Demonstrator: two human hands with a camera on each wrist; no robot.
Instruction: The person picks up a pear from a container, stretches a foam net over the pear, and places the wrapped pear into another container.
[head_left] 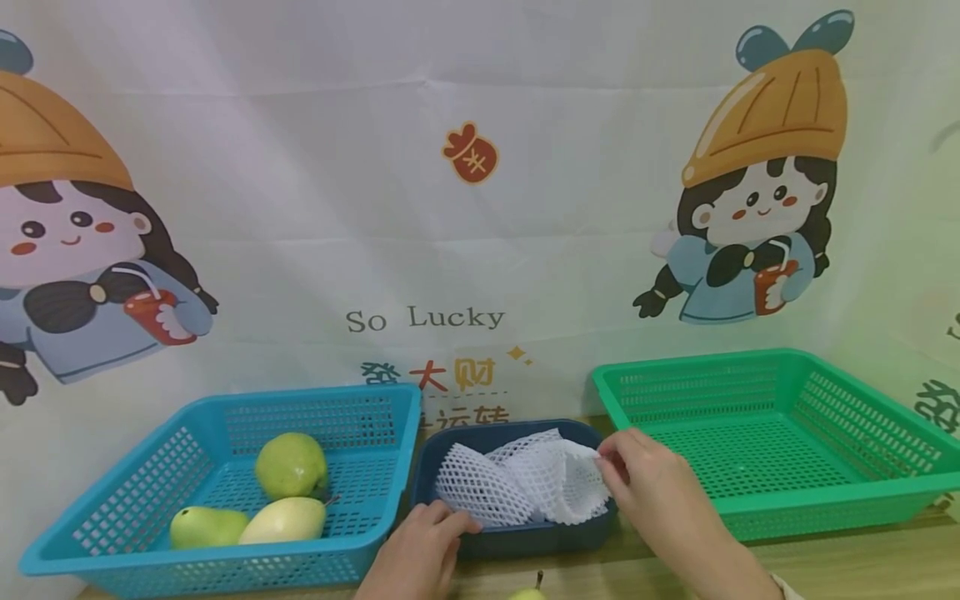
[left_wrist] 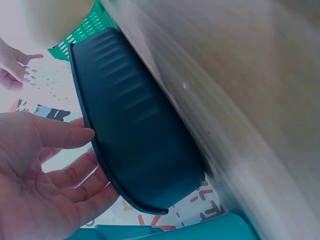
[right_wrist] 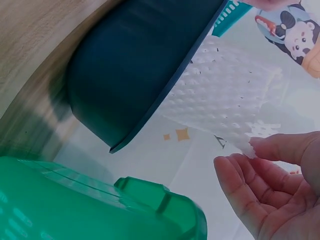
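Observation:
Between two baskets stands a dark blue plastic box (head_left: 525, 542) with white foam fruit nets (head_left: 480, 487) lying in it. My right hand (head_left: 656, 487) pinches the edge of a foam net (right_wrist: 220, 85) between thumb and fingertips; the net rises out over the box's rim. At the near left rim of the box rests my left hand (left_wrist: 55, 170), its fingers loosely extended and touching the edge. A pear (head_left: 528, 593) shows only its top and stem at the bottom edge of the head view, in front of the box.
On the left, a blue basket (head_left: 352, 557) holds a round green pear (head_left: 291, 467), a green pear (head_left: 206, 527) and a pale yellow pear (head_left: 285, 521). A green basket (head_left: 825, 500) stands to the right on the wooden table (head_left: 622, 575). Behind hangs a printed cloth (head_left: 315, 167).

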